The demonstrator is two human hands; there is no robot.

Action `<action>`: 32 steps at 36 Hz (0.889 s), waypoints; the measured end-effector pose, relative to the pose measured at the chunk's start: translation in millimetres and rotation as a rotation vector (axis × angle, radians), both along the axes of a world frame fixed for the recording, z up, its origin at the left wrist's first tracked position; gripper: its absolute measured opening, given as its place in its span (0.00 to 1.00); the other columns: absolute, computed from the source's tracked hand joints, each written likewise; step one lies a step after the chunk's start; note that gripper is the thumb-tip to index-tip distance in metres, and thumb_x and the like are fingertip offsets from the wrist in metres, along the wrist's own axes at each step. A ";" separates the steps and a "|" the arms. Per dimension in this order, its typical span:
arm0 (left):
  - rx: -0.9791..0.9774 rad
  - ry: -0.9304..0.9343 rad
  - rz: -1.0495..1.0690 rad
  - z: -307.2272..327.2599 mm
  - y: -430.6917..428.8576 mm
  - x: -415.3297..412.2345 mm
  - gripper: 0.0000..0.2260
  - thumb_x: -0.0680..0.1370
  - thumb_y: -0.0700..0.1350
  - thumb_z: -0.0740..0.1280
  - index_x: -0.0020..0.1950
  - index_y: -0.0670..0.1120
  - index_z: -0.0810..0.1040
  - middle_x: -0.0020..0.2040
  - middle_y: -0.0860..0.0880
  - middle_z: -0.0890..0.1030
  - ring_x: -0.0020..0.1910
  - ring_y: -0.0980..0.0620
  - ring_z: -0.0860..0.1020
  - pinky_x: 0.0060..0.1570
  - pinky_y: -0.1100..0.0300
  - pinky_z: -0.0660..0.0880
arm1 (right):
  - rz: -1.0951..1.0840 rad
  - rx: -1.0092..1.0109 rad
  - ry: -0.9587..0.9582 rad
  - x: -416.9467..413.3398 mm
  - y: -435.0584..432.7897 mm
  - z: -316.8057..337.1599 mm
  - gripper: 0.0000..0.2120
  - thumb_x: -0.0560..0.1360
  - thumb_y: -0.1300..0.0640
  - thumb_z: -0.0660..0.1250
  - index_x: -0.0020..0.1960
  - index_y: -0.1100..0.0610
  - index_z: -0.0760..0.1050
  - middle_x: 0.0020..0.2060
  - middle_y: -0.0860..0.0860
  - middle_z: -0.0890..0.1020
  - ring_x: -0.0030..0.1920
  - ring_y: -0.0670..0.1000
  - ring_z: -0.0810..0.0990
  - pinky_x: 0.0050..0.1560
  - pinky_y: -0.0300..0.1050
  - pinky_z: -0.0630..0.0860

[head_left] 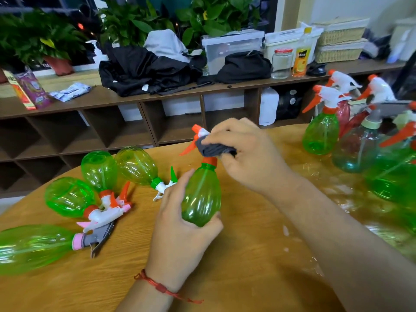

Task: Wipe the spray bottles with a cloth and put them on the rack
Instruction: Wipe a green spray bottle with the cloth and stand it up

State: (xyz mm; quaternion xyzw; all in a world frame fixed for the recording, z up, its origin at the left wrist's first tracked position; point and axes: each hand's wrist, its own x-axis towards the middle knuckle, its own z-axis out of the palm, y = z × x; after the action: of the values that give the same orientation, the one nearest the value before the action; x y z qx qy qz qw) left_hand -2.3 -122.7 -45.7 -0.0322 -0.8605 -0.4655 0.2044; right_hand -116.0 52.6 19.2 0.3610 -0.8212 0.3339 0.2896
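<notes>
Nearest the viewer, a red cord bracelet circles the left wrist, and both bare forearms reach out over the wooden table. The left hand grips the lower body of a green spray bottle, fingers and thumb curled round it, holding it above the middle of the table. The bottle's long axis runs from 6 to 12 o'clock, close to upright, base toward the person. Its orange nozzle points to about 10 o'clock and its orange trigger to about 8 o'clock. The right hand pinches a grey cloth against the white spray head, fingers curled over it. No label or writing shows on the held bottle. At 9 o'clock of it, four green bottles lie on their sides on the table, spray heads close together. At 2 o'clock, a group of standing bottles, green, red and clear blue, is upright at the table edge. At 12 o'clock, a brown shelf unit carries black clothing, a glass jar and a yellow juice bottle whose label is too blurred to read. Printed packets at 10 o'clock are likewise illegible.
</notes>
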 end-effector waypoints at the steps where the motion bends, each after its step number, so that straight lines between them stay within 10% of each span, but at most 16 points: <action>1: 0.036 -0.006 0.013 -0.3 -2.5 -1.3 0.40 0.68 0.48 0.83 0.76 0.68 0.71 0.68 0.64 0.76 0.69 0.59 0.77 0.69 0.55 0.76 | 0.026 0.037 -0.036 -0.3 0.5 1.8 0.21 0.69 0.65 0.68 0.58 0.52 0.86 0.54 0.47 0.84 0.51 0.54 0.79 0.53 0.51 0.79; 19: 0.193 0.028 -0.003 6.1 -2.4 -0.8 0.40 0.69 0.38 0.84 0.75 0.65 0.74 0.70 0.58 0.79 0.66 0.57 0.80 0.65 0.55 0.79 | 0.100 -0.275 -0.122 -8.9 13.2 11.1 0.20 0.71 0.72 0.70 0.58 0.56 0.86 0.54 0.48 0.85 0.57 0.49 0.84 0.59 0.48 0.80; 24: 0.308 0.047 -0.060 6.6 -6.6 -0.8 0.38 0.68 0.41 0.82 0.75 0.61 0.76 0.69 0.54 0.81 0.66 0.53 0.82 0.62 0.60 0.80 | 0.148 -0.382 -0.447 -14.4 14.0 9.6 0.16 0.74 0.70 0.72 0.53 0.50 0.86 0.45 0.47 0.87 0.44 0.50 0.85 0.45 0.46 0.81; 32: 0.412 0.034 -0.204 15.7 -5.1 4.2 0.37 0.66 0.50 0.81 0.75 0.60 0.76 0.68 0.54 0.83 0.64 0.51 0.83 0.58 0.59 0.82 | 0.385 -0.700 -0.676 -15.9 13.4 13.3 0.17 0.70 0.67 0.69 0.57 0.57 0.84 0.51 0.55 0.88 0.52 0.54 0.86 0.53 0.49 0.80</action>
State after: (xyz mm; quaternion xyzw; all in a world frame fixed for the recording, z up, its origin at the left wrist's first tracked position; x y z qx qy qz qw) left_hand 1.9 -127.8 -30.0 -0.0845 -0.7359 -0.6491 0.1731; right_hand -131.8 66.1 32.5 0.2591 -0.6268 0.7334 0.0450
